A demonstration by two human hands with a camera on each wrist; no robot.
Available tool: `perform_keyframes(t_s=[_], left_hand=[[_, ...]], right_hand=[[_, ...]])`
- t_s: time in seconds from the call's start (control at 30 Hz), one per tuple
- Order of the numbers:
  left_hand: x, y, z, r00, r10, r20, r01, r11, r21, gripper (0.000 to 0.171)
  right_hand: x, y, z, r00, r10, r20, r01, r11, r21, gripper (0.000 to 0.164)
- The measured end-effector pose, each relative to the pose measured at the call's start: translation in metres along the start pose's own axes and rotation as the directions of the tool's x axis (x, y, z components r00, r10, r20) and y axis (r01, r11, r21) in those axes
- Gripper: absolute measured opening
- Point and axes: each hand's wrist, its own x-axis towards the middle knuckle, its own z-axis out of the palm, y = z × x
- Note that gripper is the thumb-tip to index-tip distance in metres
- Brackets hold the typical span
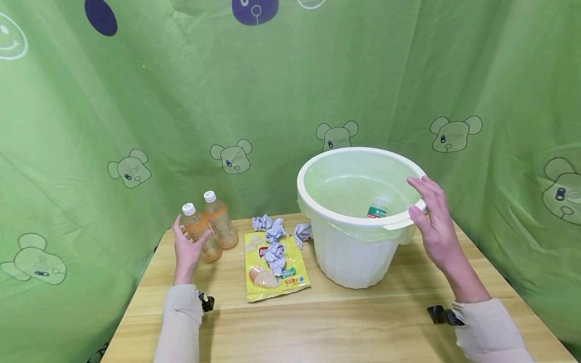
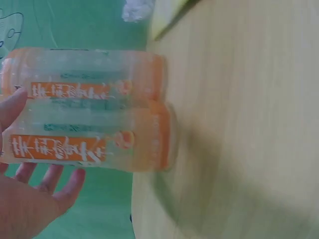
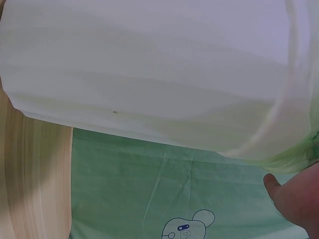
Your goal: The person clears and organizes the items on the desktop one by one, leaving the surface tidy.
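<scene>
Two clear orange-labelled bottles with white caps stand side by side, the nearer bottle point(image 1: 206, 241) slightly left of the other bottle point(image 1: 221, 224). Around the nearer one my left hand point(image 1: 185, 249) is spread, thumb on one side and fingers on the other; a gap shows below the bottle in the left wrist view. Over at the right, a white bin point(image 1: 354, 257) with a thin liner stands upright. My right hand point(image 1: 436, 227) is at its right rim, fingers fairly straight and thumb apart. Inside the bin lies a green-labelled bottle point(image 1: 378, 207).
Between the bottles and the bin lies a yellow chip bag point(image 1: 265, 290). One crumpled paper ball point(image 1: 275, 258) rests on it, with several more around its far end. The wooden table point(image 1: 290, 333) meets a green curtain point(image 1: 272, 91) at the back.
</scene>
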Motion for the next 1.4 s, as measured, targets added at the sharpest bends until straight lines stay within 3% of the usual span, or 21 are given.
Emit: perform_keyframes(t_s=[0.23,0.73,1.13,1.4], left_hand=[[-0.001,-0.007,-0.001,0.999,0.023,0.029,-0.024,0.999,0.035,0.087],[-0.002,-0.008,-0.004,0.998,0.024,0.053,-0.028,0.997,0.069,0.088],[-0.002,-0.004,-0.006,0.998,0.024,0.049,-0.026,0.999,0.041,0.088],[-0.012,0.012,-0.012,0.996,0.082,0.021,-0.083,0.996,0.020,0.086]], right_hand=[[-0.001,0.000,-0.001,1.000,0.003,-0.003,-0.003,1.000,0.003,0.053],[-0.001,0.000,-0.001,1.000,-0.003,-0.004,0.003,1.000,0.006,0.052],[0.001,-0.001,0.000,1.000,0.003,0.001,-0.003,1.000,0.013,0.052],[0.001,-0.002,0.000,1.000,0.005,0.002,-0.005,1.000,0.008,0.053]])
